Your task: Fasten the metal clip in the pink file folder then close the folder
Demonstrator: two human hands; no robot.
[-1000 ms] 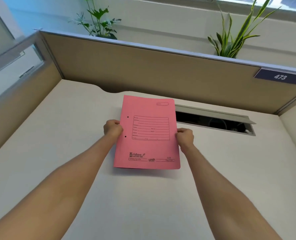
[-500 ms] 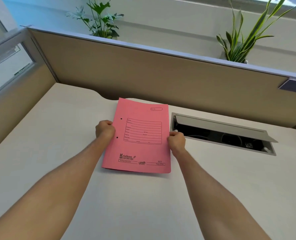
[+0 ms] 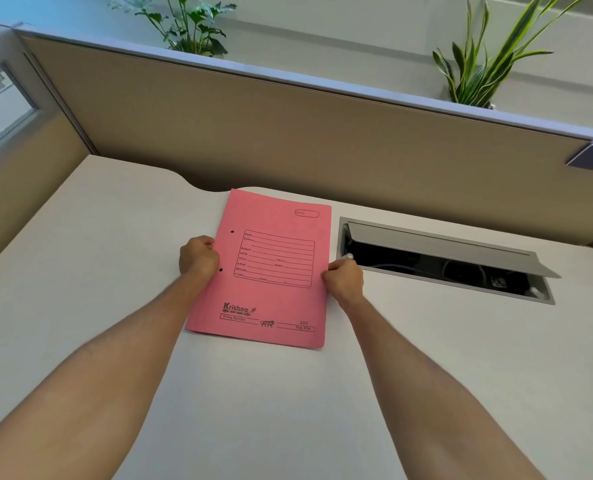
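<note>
Desk (image 3: 121, 271), off-white and matte, fills most of the view and carries the closed pink folder (image 3: 270, 271) near its middle, front cover up, its top tilted slightly toward 1 o'clock. 2 punched holes sit along the folder's left margin, and a printed form and the word "Krishna" show on the cover. The left hand (image 3: 198, 256) is curled closed on the folder's edge at 9 o'clock, fingers tucked under and thumb on top. The right hand (image 3: 344, 279) is closed the same way on the edge at 3 o'clock. Whether the folder lies flat or is lifted a little cannot be told. Toward 2 o'clock of the folder, just beside the right hand, a cable hatch (image 3: 440, 251) is cut into the desk, its grey lid propped open over dark wiring. A beige partition (image 3: 288, 133) walls the desk at 12 o'clock and continues along 9 o'clock. Behind it stand 2 plants: a leafy plant (image 3: 187, 26) at 11 o'clock and a spiky plant (image 3: 485, 60) at 1 o'clock.
</note>
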